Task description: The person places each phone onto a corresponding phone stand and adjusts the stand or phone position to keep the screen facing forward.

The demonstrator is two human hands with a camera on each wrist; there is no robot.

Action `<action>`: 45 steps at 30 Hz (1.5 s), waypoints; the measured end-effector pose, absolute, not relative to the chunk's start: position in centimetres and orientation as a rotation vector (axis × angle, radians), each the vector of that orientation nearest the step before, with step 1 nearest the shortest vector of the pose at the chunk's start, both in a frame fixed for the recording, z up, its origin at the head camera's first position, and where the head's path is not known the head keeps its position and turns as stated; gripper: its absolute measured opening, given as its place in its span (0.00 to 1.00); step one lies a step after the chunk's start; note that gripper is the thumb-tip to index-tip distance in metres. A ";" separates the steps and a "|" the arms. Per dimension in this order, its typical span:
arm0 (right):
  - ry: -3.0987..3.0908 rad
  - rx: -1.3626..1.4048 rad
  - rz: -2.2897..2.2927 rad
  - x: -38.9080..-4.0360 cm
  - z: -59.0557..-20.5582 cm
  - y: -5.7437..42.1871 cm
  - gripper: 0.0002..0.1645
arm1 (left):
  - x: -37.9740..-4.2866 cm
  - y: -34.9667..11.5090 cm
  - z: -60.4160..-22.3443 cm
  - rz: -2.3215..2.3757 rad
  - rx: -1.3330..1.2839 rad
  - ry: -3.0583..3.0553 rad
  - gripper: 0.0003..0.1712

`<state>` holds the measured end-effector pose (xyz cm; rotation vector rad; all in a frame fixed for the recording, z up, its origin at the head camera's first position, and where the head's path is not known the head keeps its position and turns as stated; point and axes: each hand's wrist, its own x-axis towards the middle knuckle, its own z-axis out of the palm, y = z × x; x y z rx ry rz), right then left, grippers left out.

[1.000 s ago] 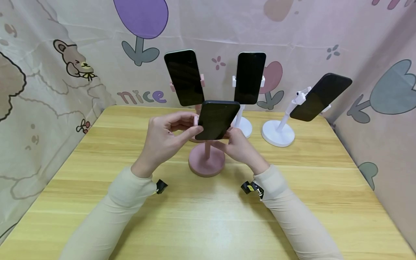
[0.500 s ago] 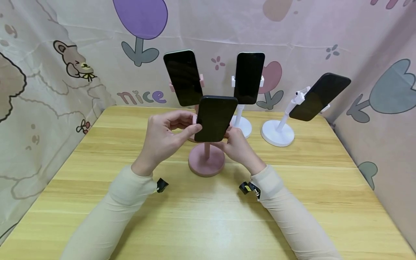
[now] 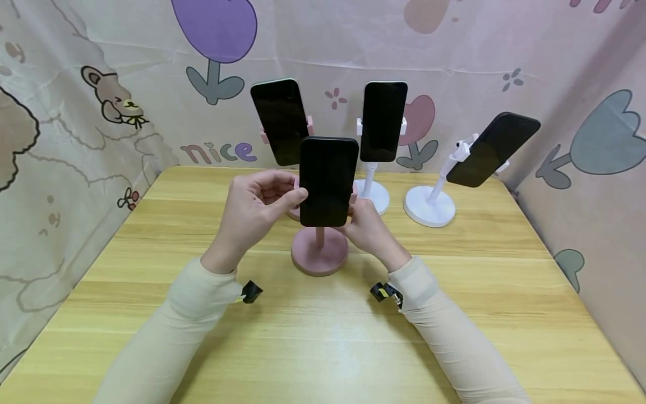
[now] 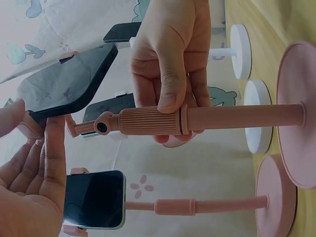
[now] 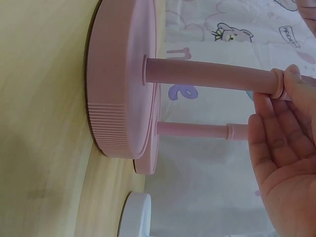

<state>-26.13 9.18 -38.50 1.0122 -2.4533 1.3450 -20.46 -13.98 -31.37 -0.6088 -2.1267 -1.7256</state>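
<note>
A black phone [image 3: 329, 182] stands nearly upright in the clamp of a pink phone stand [image 3: 319, 253]. At the phone's left edge, my left hand [image 3: 249, 216] pinches the pink clamp arm [image 4: 30, 126] between thumb and fingers, the thumb close against the phone. Lower down, my right hand [image 3: 370, 227] grips the stand's ribbed collar [image 4: 148, 121], its thumb along the near side and fingers behind. The stand's pole [image 5: 212, 75] rises from the round base on the table. From the head view the phone hides the clamp's middle and the collar.
Close behind is another pink stand with a phone [image 3: 282, 120]. A white stand [image 3: 372, 196] with a phone [image 3: 384, 120] stands behind to the right. Farther right, a second white stand [image 3: 430, 206] bears a tilted phone [image 3: 492, 150]. A printed cloth [image 3: 303, 33] hangs behind the wooden table [image 3: 323, 348].
The phone in the front pink stand has tilted up from leaning back to nearly upright, its screen now facing the head camera. Both hands keep their holds and have shifted only slightly.
</note>
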 end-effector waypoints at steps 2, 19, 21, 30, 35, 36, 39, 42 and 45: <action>-2.464 0.998 1.343 -26.1 -38.5 9.2 0.15 | -20.4 -13.9 -31.4 -1.748 -0.606 -2.123 0.06; -2.492 0.958 1.396 -26.3 -38.9 9.4 0.14 | -20.6 -14.1 -32.5 -2.096 -0.661 -1.984 0.14; -2.494 0.955 1.394 -26.4 -38.9 9.5 0.13 | -20.7 -14.2 -32.7 -2.167 -0.643 -1.972 0.20; -2.494 0.933 1.418 -26.4 -39.0 9.7 0.12 | -21.6 -14.0 -34.4 -1.916 -0.466 -2.308 0.17; -2.509 0.908 1.462 -26.5 -39.1 9.8 0.14 | -21.8 -13.6 -35.2 -1.668 -0.455 -2.432 0.12; -2.517 0.901 1.469 -26.4 -39.1 9.9 0.15 | -21.8 -13.6 -35.3 -1.639 -0.457 -2.445 0.13; -2.531 0.896 1.482 -26.5 -39.1 10.0 0.16 | -21.9 -13.3 -35.5 -1.584 -0.478 -2.468 0.15; -2.527 0.909 1.485 -26.5 -39.0 10.1 0.16 | -21.9 -13.2 -35.6 -1.537 -0.517 -2.489 0.16; -2.513 0.925 1.477 -26.6 -39.0 10.1 0.15 | -21.9 -13.1 -35.7 -1.497 -0.546 -2.502 0.16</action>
